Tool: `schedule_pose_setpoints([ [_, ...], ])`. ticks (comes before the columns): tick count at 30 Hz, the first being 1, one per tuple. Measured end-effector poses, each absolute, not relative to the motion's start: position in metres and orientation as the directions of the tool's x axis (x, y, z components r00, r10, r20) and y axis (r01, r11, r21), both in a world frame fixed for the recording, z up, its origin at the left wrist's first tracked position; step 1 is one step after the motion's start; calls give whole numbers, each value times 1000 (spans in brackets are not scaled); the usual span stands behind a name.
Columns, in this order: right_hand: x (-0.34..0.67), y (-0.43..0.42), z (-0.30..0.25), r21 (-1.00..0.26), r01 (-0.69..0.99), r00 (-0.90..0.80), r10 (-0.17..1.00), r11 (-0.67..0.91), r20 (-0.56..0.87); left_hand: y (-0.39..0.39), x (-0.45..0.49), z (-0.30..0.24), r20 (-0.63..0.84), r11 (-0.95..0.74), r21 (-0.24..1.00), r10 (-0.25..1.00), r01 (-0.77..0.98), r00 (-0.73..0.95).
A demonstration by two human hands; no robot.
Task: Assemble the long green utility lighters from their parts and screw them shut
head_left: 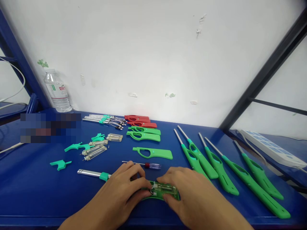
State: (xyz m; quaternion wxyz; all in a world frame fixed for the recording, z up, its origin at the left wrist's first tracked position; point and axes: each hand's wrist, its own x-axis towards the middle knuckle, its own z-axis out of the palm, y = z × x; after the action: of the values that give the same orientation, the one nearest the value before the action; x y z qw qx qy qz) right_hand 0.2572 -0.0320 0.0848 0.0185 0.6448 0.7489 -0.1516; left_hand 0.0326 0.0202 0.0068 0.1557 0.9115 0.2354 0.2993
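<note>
Low at the front of the blue table, an opened green lighter handle (160, 195) lies between my hands, with a clear fuel tank (168, 188) in its right part. My left hand (127, 188) pinches at the inner parts near the tank's left end; the fingertips cover what exactly they touch. My right hand (184, 191) grips the handle's right end, fingers behind and thumb in front. A metal lighter tube (90, 172) with a teal collar sticks out left of my left hand. Just beyond the hands lies a screwdriver (153, 165) with a red and purple handle.
Several finished-looking green lighters (222, 174) lie on the right. Green handle shells (153, 153) and red shells (141, 124) lie beyond the hands. Metal tubes with wires (103, 119), clear tanks (96, 152) and teal triggers (61, 164) are at left. A water bottle (57, 92) stands by the wall.
</note>
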Motion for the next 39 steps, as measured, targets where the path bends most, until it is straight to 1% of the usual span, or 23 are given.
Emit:
schedule_pose_setpoints([
  [3,278,-25,78,-375,913,-181,983,162,-15,20,33,8,457,-823,449,546,348,703],
  [5,289,-12,71,-426,881,-179,979,205,100,19,33,8,450,-815,459,556,353,698],
  [6,293,-5,67,-436,876,-167,977,208,130,19,34,8,451,-814,460,559,355,696],
  [11,298,21,49,-447,871,-183,979,201,83,20,34,8,496,-827,434,550,357,672],
  [18,296,27,47,-469,870,-154,987,155,41,12,32,9,524,-822,404,568,402,635],
  [22,298,24,46,-499,865,-75,997,60,-11,11,34,15,574,-821,381,570,424,587],
  [27,305,11,56,-545,837,-24,991,-52,-131,12,34,18,629,-818,371,570,440,528],
  [30,308,7,62,-561,824,-15,985,-85,-170,11,33,16,630,-795,414,602,443,492],
  [33,313,7,64,-577,812,1,989,-87,-148,11,31,15,609,-752,498,658,433,442],
  [35,315,7,67,-590,803,33,995,-85,-98,13,29,15,630,-743,510,666,434,399],
  [37,314,3,72,-608,790,69,996,-84,-49,16,26,16,680,-758,459,636,463,366],
  [39,310,-3,79,-640,765,72,997,-72,-27,21,20,18,720,-764,373,597,527,355],
])
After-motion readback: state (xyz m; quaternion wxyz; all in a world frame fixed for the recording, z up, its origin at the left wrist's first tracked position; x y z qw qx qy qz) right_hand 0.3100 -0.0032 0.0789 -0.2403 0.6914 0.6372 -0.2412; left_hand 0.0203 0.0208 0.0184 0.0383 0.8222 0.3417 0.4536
